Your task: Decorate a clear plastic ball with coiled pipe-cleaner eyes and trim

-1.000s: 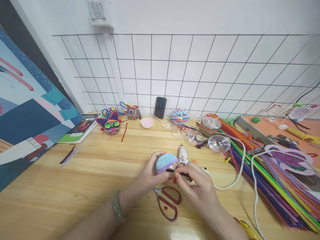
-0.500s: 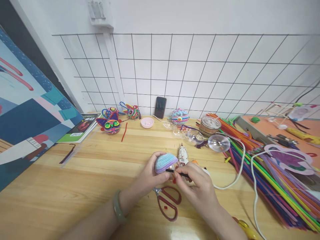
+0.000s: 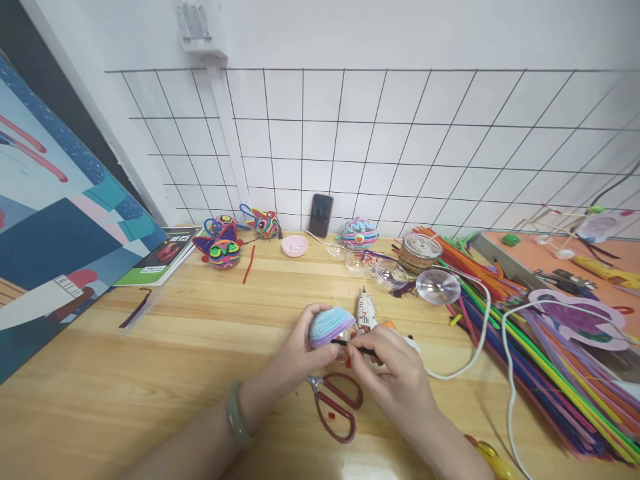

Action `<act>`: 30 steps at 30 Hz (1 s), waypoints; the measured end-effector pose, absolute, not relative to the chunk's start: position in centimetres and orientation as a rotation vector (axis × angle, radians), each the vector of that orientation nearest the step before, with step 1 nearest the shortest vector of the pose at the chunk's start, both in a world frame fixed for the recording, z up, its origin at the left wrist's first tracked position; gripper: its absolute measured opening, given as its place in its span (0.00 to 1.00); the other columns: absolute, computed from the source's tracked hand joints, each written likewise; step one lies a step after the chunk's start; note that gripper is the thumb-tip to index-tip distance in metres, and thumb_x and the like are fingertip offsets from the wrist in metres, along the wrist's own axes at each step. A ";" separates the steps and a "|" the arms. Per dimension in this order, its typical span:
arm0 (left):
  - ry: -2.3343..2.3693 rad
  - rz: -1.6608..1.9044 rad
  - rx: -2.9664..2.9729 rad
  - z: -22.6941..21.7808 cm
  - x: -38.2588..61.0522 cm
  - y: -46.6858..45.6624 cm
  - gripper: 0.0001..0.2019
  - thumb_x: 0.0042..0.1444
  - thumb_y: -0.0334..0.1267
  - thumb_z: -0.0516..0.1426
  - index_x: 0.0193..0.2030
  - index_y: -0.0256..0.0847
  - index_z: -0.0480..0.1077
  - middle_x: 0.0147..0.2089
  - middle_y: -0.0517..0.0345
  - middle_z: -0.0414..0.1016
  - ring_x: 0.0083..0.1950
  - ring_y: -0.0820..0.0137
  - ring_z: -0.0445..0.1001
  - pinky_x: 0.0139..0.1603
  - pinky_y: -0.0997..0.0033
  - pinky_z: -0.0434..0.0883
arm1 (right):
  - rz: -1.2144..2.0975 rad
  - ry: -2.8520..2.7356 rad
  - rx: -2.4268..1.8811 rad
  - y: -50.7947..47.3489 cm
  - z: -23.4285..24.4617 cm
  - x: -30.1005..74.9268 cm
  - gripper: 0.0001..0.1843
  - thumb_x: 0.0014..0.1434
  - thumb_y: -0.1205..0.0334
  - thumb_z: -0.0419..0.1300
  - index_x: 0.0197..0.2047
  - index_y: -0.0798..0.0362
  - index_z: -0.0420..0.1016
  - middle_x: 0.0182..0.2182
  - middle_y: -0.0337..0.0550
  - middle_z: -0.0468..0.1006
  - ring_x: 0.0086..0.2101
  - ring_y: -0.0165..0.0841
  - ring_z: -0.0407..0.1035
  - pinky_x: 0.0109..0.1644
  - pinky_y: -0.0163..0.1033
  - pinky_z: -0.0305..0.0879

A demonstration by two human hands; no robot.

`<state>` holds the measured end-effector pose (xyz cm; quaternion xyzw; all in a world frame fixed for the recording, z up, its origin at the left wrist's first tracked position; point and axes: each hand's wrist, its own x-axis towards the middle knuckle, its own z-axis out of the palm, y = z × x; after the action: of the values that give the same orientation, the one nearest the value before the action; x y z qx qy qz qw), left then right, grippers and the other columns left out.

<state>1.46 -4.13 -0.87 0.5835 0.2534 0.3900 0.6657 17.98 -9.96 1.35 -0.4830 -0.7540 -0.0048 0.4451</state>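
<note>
My left hand (image 3: pixel 311 343) is wrapped round a small ball (image 3: pixel 330 325), its upper side covered in light-blue and purple pipe cleaner rows. The ball's lower side looks clear, though fingers partly hide it. In my right hand (image 3: pixel 393 360) a thin black strip (image 3: pixel 369 351) is pinched between thumb and fingers. Its tip touches or nearly touches the ball under the purple edge; whether it is a pipe cleaner or a tool cannot be made out. Red-handled scissors (image 3: pixel 336 403) lie below my hands. Just beyond them rests a white glue gun (image 3: pixel 367 310).
Pipe cleaners (image 3: pixel 545 373) are heaped at the right beside a white cord (image 3: pixel 480 360). Clear half-shells (image 3: pixel 437 287), a tin (image 3: pixel 420 253), a pink bowl (image 3: pixel 295 246), a phone (image 3: pixel 321 215) and finished pipe-cleaner figures (image 3: pixel 223 253) stand towards the wall. Books (image 3: pixel 160 257) lie left.
</note>
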 end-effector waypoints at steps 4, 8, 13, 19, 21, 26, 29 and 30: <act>0.579 0.884 1.313 -0.8 1.3 -4.2 0.25 0.50 0.42 0.60 0.54 0.42 0.57 0.52 0.52 0.67 0.53 0.61 0.65 0.52 0.63 0.63 | -0.016 -1.862 -1.193 -10.0 1.3 17.9 0.04 0.57 0.69 0.56 0.33 0.53 0.71 0.25 0.41 0.72 0.26 0.32 0.65 0.30 0.37 0.61; 0.614 0.899 1.293 -0.8 1.2 -4.3 0.20 0.54 0.43 0.56 0.53 0.42 0.59 0.51 0.53 0.67 0.53 0.60 0.64 0.52 0.62 0.62 | -0.009 -1.854 -1.168 -10.0 1.3 17.9 0.04 0.57 0.70 0.57 0.33 0.53 0.71 0.26 0.41 0.73 0.27 0.31 0.65 0.31 0.36 0.60; 0.610 0.906 1.245 -1.0 1.3 -4.2 0.19 0.54 0.41 0.56 0.52 0.43 0.61 0.50 0.53 0.68 0.52 0.61 0.65 0.51 0.64 0.63 | -0.015 -1.852 -1.174 -10.0 1.4 17.9 0.04 0.57 0.71 0.57 0.33 0.53 0.71 0.25 0.40 0.73 0.27 0.31 0.65 0.31 0.37 0.60; 0.582 0.868 1.183 -1.0 1.3 -4.2 0.17 0.55 0.38 0.54 0.53 0.44 0.61 0.50 0.54 0.68 0.51 0.63 0.66 0.49 0.65 0.65 | -0.021 -1.856 -1.172 -10.0 1.3 18.0 0.04 0.58 0.69 0.56 0.34 0.52 0.71 0.26 0.40 0.73 0.27 0.31 0.65 0.31 0.36 0.61; 0.571 0.864 1.164 -1.0 1.3 -4.2 0.17 0.55 0.38 0.54 0.52 0.44 0.61 0.50 0.54 0.68 0.51 0.63 0.66 0.48 0.65 0.66 | -0.015 -1.854 -1.174 -10.0 1.2 18.0 0.04 0.57 0.69 0.56 0.34 0.53 0.71 0.26 0.41 0.73 0.27 0.31 0.65 0.31 0.36 0.61; 0.580 0.843 1.149 -1.0 1.3 -4.2 0.17 0.56 0.38 0.54 0.53 0.44 0.60 0.51 0.53 0.67 0.51 0.62 0.67 0.48 0.63 0.66 | 0.003 -1.848 -1.180 -10.0 1.3 18.0 0.04 0.57 0.71 0.57 0.33 0.54 0.71 0.26 0.42 0.73 0.28 0.32 0.65 0.31 0.37 0.60; 0.571 0.841 1.157 -0.9 1.3 -4.2 0.17 0.56 0.39 0.54 0.52 0.45 0.60 0.51 0.53 0.67 0.51 0.62 0.67 0.49 0.62 0.66 | -0.007 -1.844 -1.177 -10.0 1.3 18.0 0.04 0.57 0.71 0.57 0.34 0.54 0.72 0.26 0.41 0.72 0.27 0.32 0.65 0.31 0.36 0.61; 0.562 0.837 1.155 -0.9 1.3 -4.2 0.17 0.56 0.39 0.53 0.52 0.45 0.60 0.51 0.53 0.67 0.51 0.62 0.67 0.48 0.62 0.66 | -0.013 -1.845 -1.177 -10.0 1.3 18.0 0.04 0.57 0.71 0.57 0.34 0.54 0.72 0.26 0.41 0.73 0.27 0.31 0.65 0.31 0.36 0.61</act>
<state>1.32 -4.22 -0.91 0.5227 0.2541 0.3787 0.7202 17.97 -10.00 1.26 -0.4778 -0.7490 -0.0054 0.4589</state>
